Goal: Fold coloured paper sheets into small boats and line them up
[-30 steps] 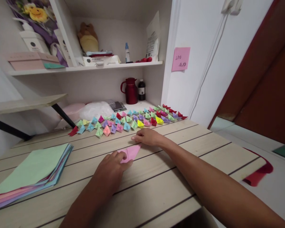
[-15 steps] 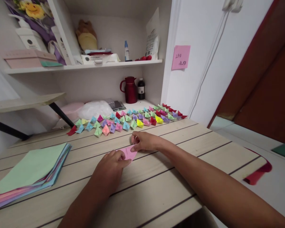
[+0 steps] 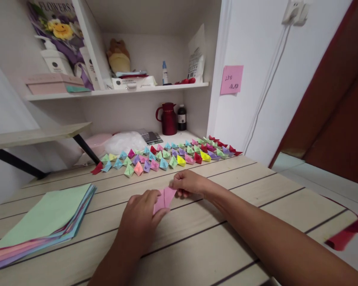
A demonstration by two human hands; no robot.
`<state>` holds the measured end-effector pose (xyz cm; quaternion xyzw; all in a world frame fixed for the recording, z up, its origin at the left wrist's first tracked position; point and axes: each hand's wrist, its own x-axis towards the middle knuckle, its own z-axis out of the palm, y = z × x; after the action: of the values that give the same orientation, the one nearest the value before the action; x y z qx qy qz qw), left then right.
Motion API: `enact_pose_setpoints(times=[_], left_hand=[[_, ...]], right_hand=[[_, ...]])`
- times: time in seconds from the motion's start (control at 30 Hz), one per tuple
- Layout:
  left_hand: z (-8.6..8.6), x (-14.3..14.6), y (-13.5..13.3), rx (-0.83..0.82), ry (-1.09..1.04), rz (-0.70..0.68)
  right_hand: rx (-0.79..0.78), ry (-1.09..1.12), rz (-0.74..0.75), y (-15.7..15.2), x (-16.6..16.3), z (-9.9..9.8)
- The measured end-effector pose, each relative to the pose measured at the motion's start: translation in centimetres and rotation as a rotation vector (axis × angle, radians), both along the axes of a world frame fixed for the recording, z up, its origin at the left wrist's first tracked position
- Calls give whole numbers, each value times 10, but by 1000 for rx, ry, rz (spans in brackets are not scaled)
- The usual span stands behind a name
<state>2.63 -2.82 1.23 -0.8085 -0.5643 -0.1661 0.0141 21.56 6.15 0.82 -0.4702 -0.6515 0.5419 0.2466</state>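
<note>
A small folded piece of pink paper (image 3: pixel 164 200) is held between my two hands, just above the wooden tabletop. My left hand (image 3: pixel 141 210) grips its left side, thumb below and fingers above. At the upper right corner, my right hand (image 3: pixel 187 183) pinches the paper between thumb and bent fingers. A crease line runs across the paper's face. Beyond my hands stand rows of small folded paper boats (image 3: pixel 164 163) in many colours, the nearest just past my right hand.
On the left lies a stack of coloured paper (image 3: pixel 47 216), green on top. A small raised shelf (image 3: pixel 38 135) on black legs stands behind it. At the back are a red jug (image 3: pixel 168 120), a dark bottle (image 3: pixel 181 118) and a plastic bag (image 3: pixel 125 142). The table edge runs along the right.
The camera view has shifted, so everything sits lower and further right. My right fingers have closed on the pink paper's corner, and the paper is turned more upright.
</note>
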Motion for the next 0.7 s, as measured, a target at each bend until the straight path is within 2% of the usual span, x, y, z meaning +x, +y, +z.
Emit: enact_pose_setpoints(times=[0.13, 0.33, 0.43, 0.5, 0.57, 0.7], left_hand=[[-1, 0, 1, 103, -25, 77], [-6, 5, -1, 223, 94, 89], [-7, 5, -4, 274, 87, 115], [-6, 5, -5, 297, -32, 132], [-4, 6, -5, 263, -270, 161], [-3, 9, 1, -91, -866, 204]], right_hand=[[-24, 110, -25, -3, -8, 1], [-89, 308, -3, -18, -20, 3], [-123, 378, 44, -23, -24, 4], [-89, 419, 73, -25, -24, 5], [-16, 465, 51, -24, -24, 7], [146, 517, -46, -22, -20, 10]])
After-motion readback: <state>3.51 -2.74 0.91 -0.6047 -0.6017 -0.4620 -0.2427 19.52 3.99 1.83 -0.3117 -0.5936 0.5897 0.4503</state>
